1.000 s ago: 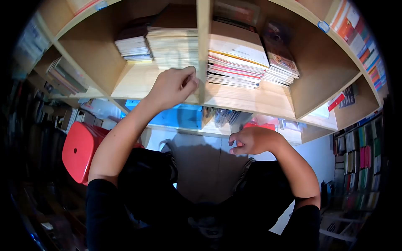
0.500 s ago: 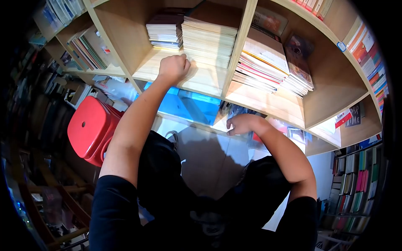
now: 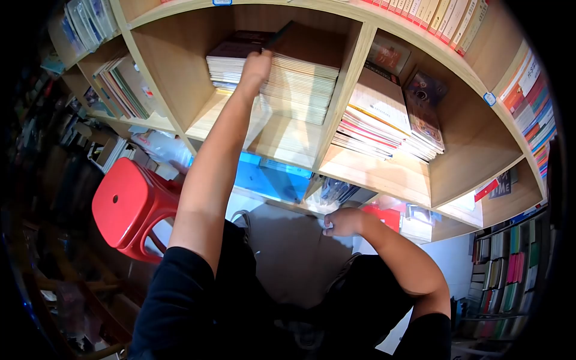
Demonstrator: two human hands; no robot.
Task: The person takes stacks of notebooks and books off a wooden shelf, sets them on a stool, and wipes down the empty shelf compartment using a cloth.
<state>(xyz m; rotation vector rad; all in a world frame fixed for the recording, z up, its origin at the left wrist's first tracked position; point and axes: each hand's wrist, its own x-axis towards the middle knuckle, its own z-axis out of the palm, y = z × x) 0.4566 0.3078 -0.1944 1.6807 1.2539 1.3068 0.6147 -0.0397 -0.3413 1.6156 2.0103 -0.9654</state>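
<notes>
My left hand reaches into an upper shelf compartment, its fingers closed at the near left corner of a tall stack of books. The top book is dark brown, and its left edge looks slightly raised by the fingers; the fingertips are partly hidden. Just left of the hand is a shorter stack of books with dark covers. My right hand hangs low in front of the bottom shelf, its fingers curled in and holding nothing that I can make out.
The wooden bookshelf spans the front. Its right compartment holds stacked books. Below the left compartment lies a blue folder or box. A red plastic stool stands at the left. Packed book rows are at the lower right.
My left hand has moved up from the shelf board in front of the stacks to the tall stack's top corner. My right hand stays low and curled. The view has tilted up.
</notes>
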